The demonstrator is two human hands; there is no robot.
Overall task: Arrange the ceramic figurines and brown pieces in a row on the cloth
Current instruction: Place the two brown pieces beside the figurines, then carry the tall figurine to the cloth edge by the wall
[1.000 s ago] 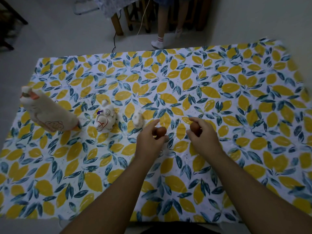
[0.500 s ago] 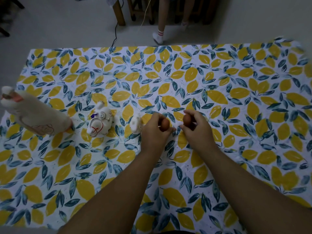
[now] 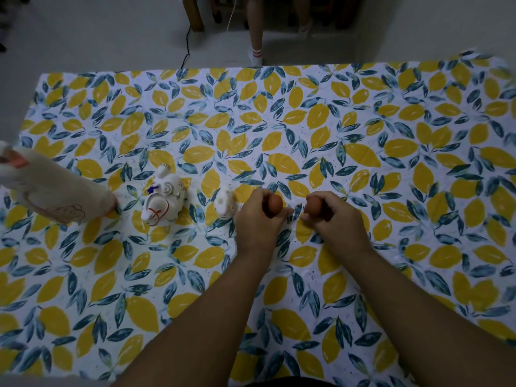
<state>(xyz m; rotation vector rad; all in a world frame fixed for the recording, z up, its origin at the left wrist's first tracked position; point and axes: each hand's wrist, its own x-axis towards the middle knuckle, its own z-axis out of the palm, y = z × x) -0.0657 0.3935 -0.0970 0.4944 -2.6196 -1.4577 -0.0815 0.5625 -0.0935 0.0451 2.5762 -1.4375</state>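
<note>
- the cloth (image 3: 363, 135), printed with yellow lemons and dark blue-green leaves, covers the surface.
- the left hand (image 3: 258, 219) is closed around a brown piece (image 3: 274, 205), which shows above the curled fingers; the hand sits low at the cloth, near its middle.
- the right hand (image 3: 333, 219) grips a second brown piece (image 3: 313, 205) the same way, just beside the first, with a narrow strip of cloth between the two hands.
- whether either brown piece touches the cloth cannot be told, as the fingers hide their undersides.
- a small white figurine (image 3: 225, 201) stands just left of the left hand.
- a larger white figurine (image 3: 164, 201) with red and blue markings stands further left, apart from the small one.
- a tall pale figurine (image 3: 53, 195) with orange trim leans across the cloth's left edge.
- the three figurines and both brown pieces lie roughly along one line from left to right.
- beyond the cloth's far edge, a person's legs in white socks (image 3: 255, 55) stand by wooden furniture legs (image 3: 195, 12).
</note>
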